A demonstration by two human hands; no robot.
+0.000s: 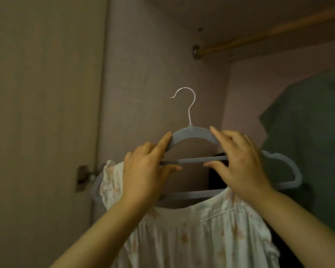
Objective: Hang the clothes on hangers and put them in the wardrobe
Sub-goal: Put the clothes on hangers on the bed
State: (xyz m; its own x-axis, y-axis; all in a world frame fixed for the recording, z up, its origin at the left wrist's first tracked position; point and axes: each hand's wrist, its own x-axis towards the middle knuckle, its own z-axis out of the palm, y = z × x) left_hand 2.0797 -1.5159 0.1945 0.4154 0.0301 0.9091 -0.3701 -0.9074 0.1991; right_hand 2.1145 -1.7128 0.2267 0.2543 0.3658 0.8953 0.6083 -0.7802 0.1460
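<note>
Where we hold the hanger [191,134]: raised inside the wardrobe [153,64], hook below the rail [278,31], not touching it.
Left hand [145,171]: pinches the hanger's left shoulder, forefinger on top.
Right hand [238,161]: fingers curl round the right shoulder, thumb under the bar.
Dress [201,229]: white floral, sleeve over the hanger's left end; the right end is bare.
Green garment [307,132]: hangs at right.

the hanger [191,133] has a grey, matt, velvety-looking body; its hook [190,105] is thin, bright metal wire. the white garment [201,229] draped on the hanger is thin, soft cloth, finely gathered. above and right of the hanger, the rail [259,37] is wood with a dull sheen, set in a metal socket [196,52]. behind the hanger, the wardrobe wall [143,74] is matt with a faint grain. right of the hanger, a green garment [307,132] is plain matt cloth.
</note>
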